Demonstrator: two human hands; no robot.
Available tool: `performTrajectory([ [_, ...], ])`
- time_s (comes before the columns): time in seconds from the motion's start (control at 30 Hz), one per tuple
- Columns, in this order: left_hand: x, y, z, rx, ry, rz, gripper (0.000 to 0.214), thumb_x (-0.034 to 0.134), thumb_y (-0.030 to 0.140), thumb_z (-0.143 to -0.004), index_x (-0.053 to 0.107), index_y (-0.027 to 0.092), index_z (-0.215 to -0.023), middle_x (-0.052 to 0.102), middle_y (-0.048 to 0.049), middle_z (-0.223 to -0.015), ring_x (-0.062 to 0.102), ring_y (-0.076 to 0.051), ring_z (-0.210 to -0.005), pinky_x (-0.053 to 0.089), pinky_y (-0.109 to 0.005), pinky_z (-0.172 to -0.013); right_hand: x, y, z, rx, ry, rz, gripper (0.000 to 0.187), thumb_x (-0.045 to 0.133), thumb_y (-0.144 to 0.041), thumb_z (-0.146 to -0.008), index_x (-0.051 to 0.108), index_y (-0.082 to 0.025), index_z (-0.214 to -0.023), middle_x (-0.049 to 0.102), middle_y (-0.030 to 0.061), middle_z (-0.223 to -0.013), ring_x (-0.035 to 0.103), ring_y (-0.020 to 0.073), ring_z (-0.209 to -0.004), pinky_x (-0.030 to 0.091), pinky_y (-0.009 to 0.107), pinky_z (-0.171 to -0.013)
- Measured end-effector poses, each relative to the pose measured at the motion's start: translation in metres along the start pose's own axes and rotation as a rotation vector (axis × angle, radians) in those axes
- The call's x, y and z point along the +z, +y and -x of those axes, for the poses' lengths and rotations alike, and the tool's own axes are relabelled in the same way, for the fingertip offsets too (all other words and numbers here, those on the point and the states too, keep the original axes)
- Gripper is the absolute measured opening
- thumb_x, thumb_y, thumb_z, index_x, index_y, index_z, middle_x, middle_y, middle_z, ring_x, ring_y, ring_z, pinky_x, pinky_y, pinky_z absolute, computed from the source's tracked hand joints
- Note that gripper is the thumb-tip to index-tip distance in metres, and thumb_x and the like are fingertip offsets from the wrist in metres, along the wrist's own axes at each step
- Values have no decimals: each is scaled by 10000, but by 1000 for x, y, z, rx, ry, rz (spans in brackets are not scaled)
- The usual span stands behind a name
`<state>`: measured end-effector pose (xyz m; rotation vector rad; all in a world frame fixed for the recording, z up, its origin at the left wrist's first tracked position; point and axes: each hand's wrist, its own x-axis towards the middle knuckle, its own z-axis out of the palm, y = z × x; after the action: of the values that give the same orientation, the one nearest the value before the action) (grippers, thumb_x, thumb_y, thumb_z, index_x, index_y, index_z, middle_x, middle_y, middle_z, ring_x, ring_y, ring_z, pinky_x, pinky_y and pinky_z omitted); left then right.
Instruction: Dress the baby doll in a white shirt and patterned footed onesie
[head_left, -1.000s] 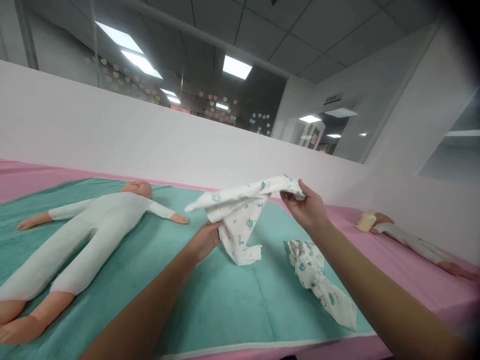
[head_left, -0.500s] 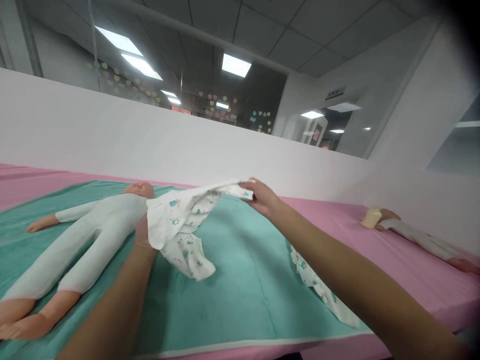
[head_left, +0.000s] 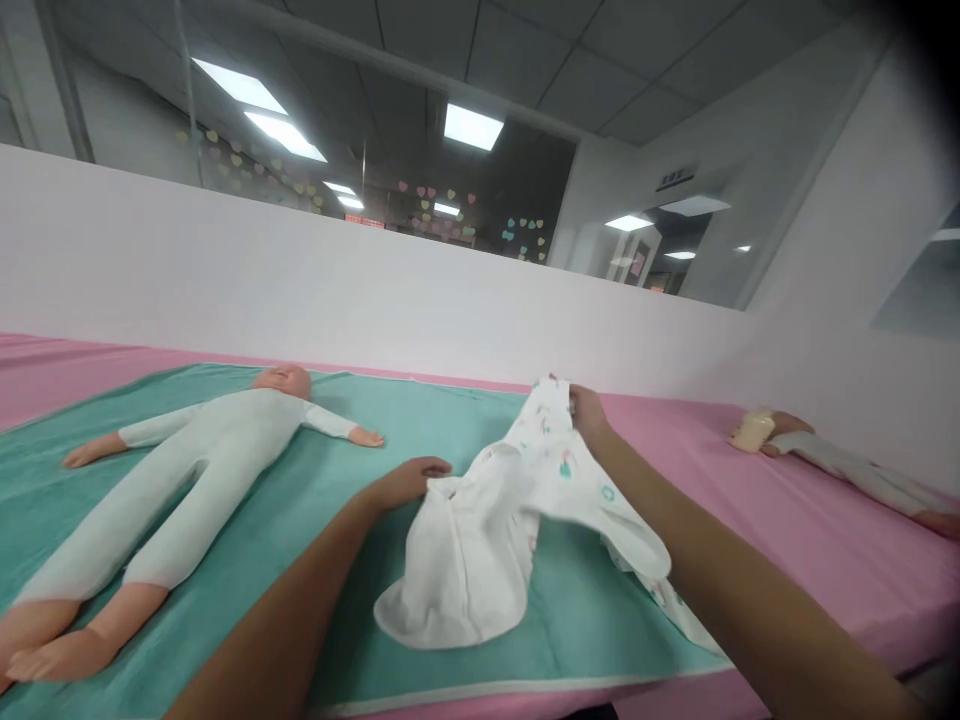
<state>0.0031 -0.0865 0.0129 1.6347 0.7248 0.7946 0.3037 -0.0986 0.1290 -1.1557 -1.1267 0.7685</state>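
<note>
A white baby top with small green prints point(head_left: 480, 550) hangs between my two hands, its plain inner side partly showing over the green towel point(head_left: 450, 410). My left hand point(head_left: 405, 483) pinches its near left edge. At the far end my right hand point(head_left: 589, 412) grips a printed sleeve-like part, its fingers partly behind the cloth. Left of my hands a baby doll point(head_left: 225, 430) in a pale suit lies on its back, arms spread. Another printed garment point(head_left: 679, 610) lies on the towel, partly behind my right forearm and the top.
Pink sheeting point(head_left: 675, 460) covers the surface around the towel. At the right lie a second doll point(head_left: 847, 470) and a milk bottle point(head_left: 752, 430) by its head. A white wall point(head_left: 375, 300) with a window above closes the far side.
Both hands have moved right with the baby top, away from the doll, whose arm on that side now shows. The top has swung round and opened out, its plain inside now visible.
</note>
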Motion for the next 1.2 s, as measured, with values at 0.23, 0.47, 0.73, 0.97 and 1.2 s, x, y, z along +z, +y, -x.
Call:
performTrajectory([
  [0.23, 57, 0, -3, 119, -178, -312, 369, 593, 450, -708, 638, 273, -1028, 602, -50, -1109, 535, -284, -992, 390, -338, -828, -75, 61, 32, 241, 286, -24, 128, 603, -124, -652, 530, -198, -727, 598, -16, -692, 566, 102, -618, 518, 205, -551],
  [0.47, 61, -13, -10, 132, -99, -559, 227, 626, 433, -642, 643, 227, -734, 611, -34, -732, 543, -234, -675, 361, -302, -642, -107, 38, 47, 362, -148, 452, 359, 765, -308, -531, 648, -174, -843, 626, 84, -978, 575, 194, -819, 470, 269, -641],
  [0.73, 52, 6, -4, 323, 194, -722, 215, 441, 153, -733, 588, 253, -854, 598, -26, -937, 524, -198, -743, 330, -288, -682, -82, 18, 36, 193, -565, 1182, 309, 783, -362, -397, 676, -196, -635, 639, 45, -735, 533, 192, -663, 384, 299, -632],
  [0.97, 0, 25, 5, 92, 892, -815, 289, 358, 305, -850, 508, 224, -1083, 566, -98, -1062, 492, -291, -959, 329, -346, -781, -44, -34, 25, -276, -132, 951, 318, 574, -520, -684, 593, -203, -665, 601, 22, -805, 519, 152, -694, 365, 258, -610],
  [1.2, -11, 17, 0, 79, 928, -169, 225, 542, 404, -748, 593, 204, -838, 583, -40, -712, 534, -257, -817, 381, -313, -714, -12, -44, 46, -73, -151, 307, 364, 608, -527, -678, 452, -202, -627, 391, -45, -463, 319, 83, -404, 207, 212, -366],
])
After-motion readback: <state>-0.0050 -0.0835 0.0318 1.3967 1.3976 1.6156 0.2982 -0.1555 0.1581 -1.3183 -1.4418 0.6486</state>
